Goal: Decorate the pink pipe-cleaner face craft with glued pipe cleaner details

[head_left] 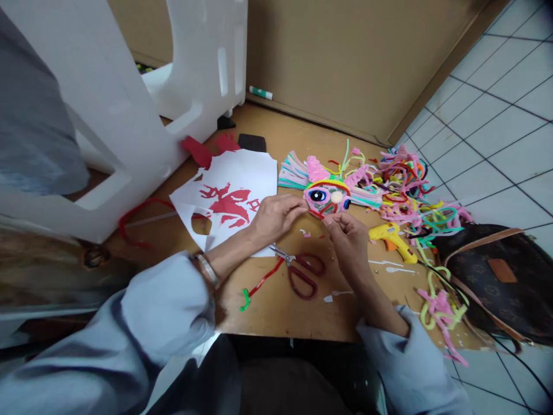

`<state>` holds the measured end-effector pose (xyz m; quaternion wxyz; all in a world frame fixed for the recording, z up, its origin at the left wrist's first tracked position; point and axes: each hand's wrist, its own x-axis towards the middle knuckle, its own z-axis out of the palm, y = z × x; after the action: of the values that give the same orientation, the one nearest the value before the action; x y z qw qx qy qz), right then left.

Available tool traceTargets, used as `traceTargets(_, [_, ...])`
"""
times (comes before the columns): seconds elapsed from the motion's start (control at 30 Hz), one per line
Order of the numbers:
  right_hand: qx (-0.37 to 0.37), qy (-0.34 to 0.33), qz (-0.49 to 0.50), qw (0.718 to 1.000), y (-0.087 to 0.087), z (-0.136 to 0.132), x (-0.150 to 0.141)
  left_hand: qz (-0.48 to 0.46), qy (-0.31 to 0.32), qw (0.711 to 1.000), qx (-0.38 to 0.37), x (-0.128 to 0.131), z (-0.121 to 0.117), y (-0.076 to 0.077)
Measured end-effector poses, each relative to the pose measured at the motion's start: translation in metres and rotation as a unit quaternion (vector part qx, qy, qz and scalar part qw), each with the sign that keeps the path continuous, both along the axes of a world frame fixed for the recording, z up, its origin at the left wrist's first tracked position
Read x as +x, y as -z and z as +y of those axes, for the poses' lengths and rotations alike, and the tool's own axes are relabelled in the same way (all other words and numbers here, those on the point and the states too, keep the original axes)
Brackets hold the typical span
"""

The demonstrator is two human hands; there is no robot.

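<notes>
A colourful pipe-cleaner animal face (332,195) with large blue-and-black eyes, pink ears and striped side tufts lies on the table in front of me. Along its lower edge runs a red pipe cleaner (315,214). My left hand (276,217) pinches this strip's left end between thumb and fingers. At the other end, my right hand (347,235) closes thumb and forefinger on it. Just below my hands rest red-handled scissors (305,271), partly opened. A red pipe-cleaner piece with a green tip (259,283) lies beside them.
White paper (262,173) with red cut-out shapes lies left, near a dark phone-like object (252,143). To the right are tangled pipe cleaners (406,190), a yellow glue gun (391,235) with its cord, and a brown bag (496,276). A white plastic panel (142,132) stands left.
</notes>
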<state>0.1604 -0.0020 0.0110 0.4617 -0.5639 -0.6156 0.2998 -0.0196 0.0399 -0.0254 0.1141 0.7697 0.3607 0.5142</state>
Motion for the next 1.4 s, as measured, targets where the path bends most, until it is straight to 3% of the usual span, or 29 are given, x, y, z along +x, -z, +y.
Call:
traceTargets(0.1, [0.019,0.007,-0.034,0.999,-0.002,0.004,0.003,0.074,-0.014,0.994,0.082,-0.006,0.005,0.0])
traceTargets(0.2, [0.048,0.027,-0.056,0.997,-0.003,0.005,0.002,0.102,-0.032,0.989,0.107,-0.008,0.006,0.0])
traceTargets(0.33, [0.05,0.017,-0.044,0.998,-0.004,0.003,0.001,0.083,-0.048,0.992,0.081,-0.008,0.005,-0.001])
traceTargets(0.53, [-0.078,-0.09,0.043,0.992,-0.003,0.006,0.014,0.099,-0.076,0.991,0.048,-0.019,0.009,-0.001])
traceTargets(0.73, [-0.123,-0.181,0.122,0.968,-0.011,0.01,0.035,0.022,-0.09,0.995,-0.034,-0.018,0.007,-0.004])
traceTargets(0.87, [-0.114,-0.177,0.194,0.958,-0.014,0.013,0.045,-0.001,-0.093,0.994,-0.053,-0.01,0.001,-0.007])
traceTargets(1.07, [-0.128,-0.188,0.208,0.951,-0.009,0.014,0.046,-0.003,-0.101,0.99,-0.095,-0.005,-0.008,-0.016])
traceTargets(1.23, [-0.101,-0.165,0.213,0.958,-0.006,0.014,0.043,-0.038,-0.111,0.993,-0.033,-0.001,-0.013,-0.02])
traceTargets(1.4, [-0.085,-0.127,0.218,0.964,-0.004,0.016,0.041,-0.067,-0.043,0.996,0.029,0.004,-0.02,-0.024])
